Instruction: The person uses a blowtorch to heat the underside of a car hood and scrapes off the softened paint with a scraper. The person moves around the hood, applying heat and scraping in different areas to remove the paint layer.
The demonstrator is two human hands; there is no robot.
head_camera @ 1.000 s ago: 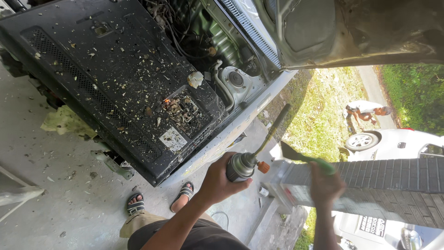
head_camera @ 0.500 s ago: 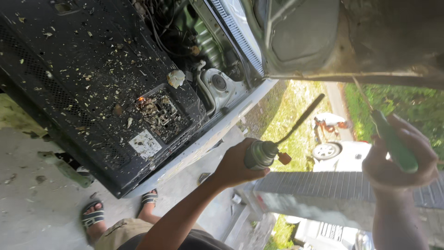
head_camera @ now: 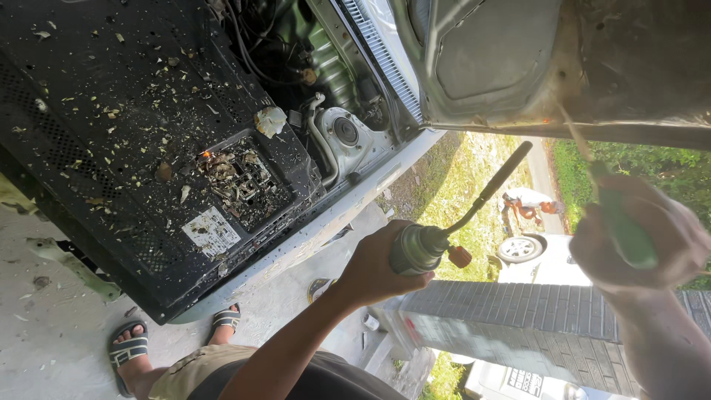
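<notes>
Left grip: the left hand (head_camera: 381,270) was wrapped tight around a metal gas torch (head_camera: 424,248), fingers pressed about the canister body, nozzle tube angled up and away towards the raised panel.
Right grip: the right hand (head_camera: 641,248) was closed on a green-handled screwdriver (head_camera: 618,222), its thin shaft reaching up to the rusty underside of the open bonnet (head_camera: 615,67); the hand was blurred, so the exact finger placing could not be told.
Handling: the torch looked rigid, smooth and moderately heavy, probably best held round the canister, clear of the red valve knob (head_camera: 459,256) and the tube. The screwdriver seemed light and stiff, best taken by its handle.
Around: a black debris-strewn panel (head_camera: 111,133) lay to the left, with the engine bay (head_camera: 326,67) beyond it.
Below: sandalled feet (head_camera: 129,348) stood on concrete.
Distance: a white car (head_camera: 529,248) sat well apart in sunlight.
</notes>
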